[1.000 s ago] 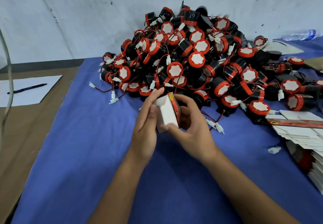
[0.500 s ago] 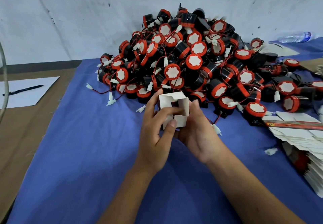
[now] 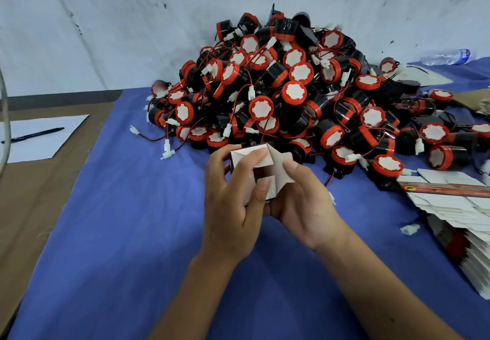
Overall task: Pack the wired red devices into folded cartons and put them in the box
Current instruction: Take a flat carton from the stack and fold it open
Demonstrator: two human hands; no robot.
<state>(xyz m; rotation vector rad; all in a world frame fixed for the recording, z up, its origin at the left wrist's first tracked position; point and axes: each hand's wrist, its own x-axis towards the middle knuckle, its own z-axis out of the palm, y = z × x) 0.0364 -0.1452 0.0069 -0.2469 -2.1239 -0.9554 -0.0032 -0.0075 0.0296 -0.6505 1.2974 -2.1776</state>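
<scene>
Half a second ago the small white carton (image 3: pixel 261 172) showed an open square mouth with its flaps standing up; now those flaps are being pressed inward, so one end is closing. The left hand (image 3: pixel 233 202) wraps the carton's left side, with a finger laid across the top flap and the thumb pushing on the lower flap. The right hand (image 3: pixel 299 202) cups the carton from the right and beneath, its thumb pressing the right flap down. Both hands hold the carton just above the blue-covered table (image 3: pixel 119 233), just near of the heap of wired red devices (image 3: pixel 291 95), which sits toward the far side and looks untouched. No device can be seen inside the carton, so this is likely the bottom being shut before one is picked from the heap. A stack of flat cartons (image 3: pixel 456 204) waits at the right edge, well within reach; the box is not in view
</scene>
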